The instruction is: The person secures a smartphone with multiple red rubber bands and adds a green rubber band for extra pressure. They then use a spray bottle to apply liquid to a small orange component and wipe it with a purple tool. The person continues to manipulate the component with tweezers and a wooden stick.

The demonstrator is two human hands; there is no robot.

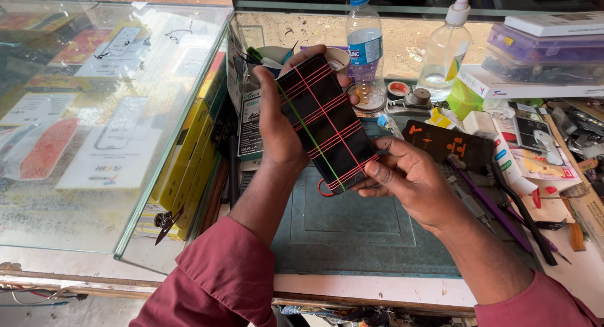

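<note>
A black smartphone (324, 119), bound by several red rubber bands and one green band, is held tilted above the work mat (352, 232). My left hand (277, 122) grips its left edge, with fingers curled over the top end. My right hand (409, 179) holds the lower right corner, thumb pressing on the bands there. A red band loop hangs off the phone's bottom edge.
A glass display case (94, 113) with boxes inside stands at the left. Behind the phone are a water bottle (365, 41), a spray bottle (445, 50), small tape rolls and cups. Screwdrivers, tweezers, stacked boxes and small parts crowd the right side of the bench.
</note>
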